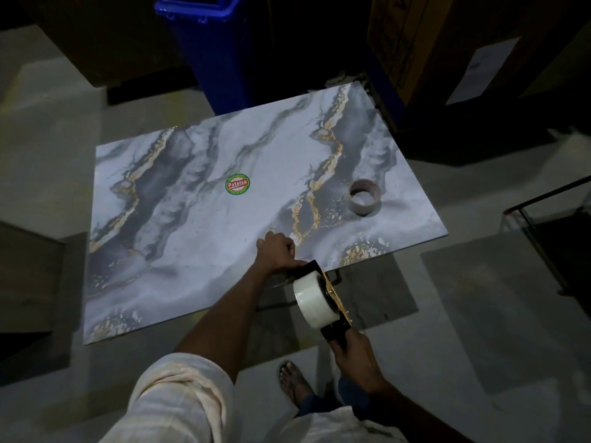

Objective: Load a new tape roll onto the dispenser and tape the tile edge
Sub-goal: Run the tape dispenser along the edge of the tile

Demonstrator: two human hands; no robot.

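A large marble-patterned tile [198, 238] with gold veins and a round green-and-red sticker lies flat on a low stand. A black tape dispenser [332, 302] carries a full white tape roll [315, 303] and hangs just off the tile's near edge. My right hand [355, 356] grips the dispenser's handle. My left hand [276, 252] rests on the tile's near edge, fingers closed at the dispenser's front end; the tape end there is too dim to make out. An empty brown cardboard core [364, 197] stands on the tile at its right.
A blue plastic bin [217, 52] stands behind the tile. Cardboard boxes [412, 52] are stacked at the back right. A glass pane [543, 215] sits at the right. My sandalled foot [292, 380] is on the grey floor below the tile's edge.
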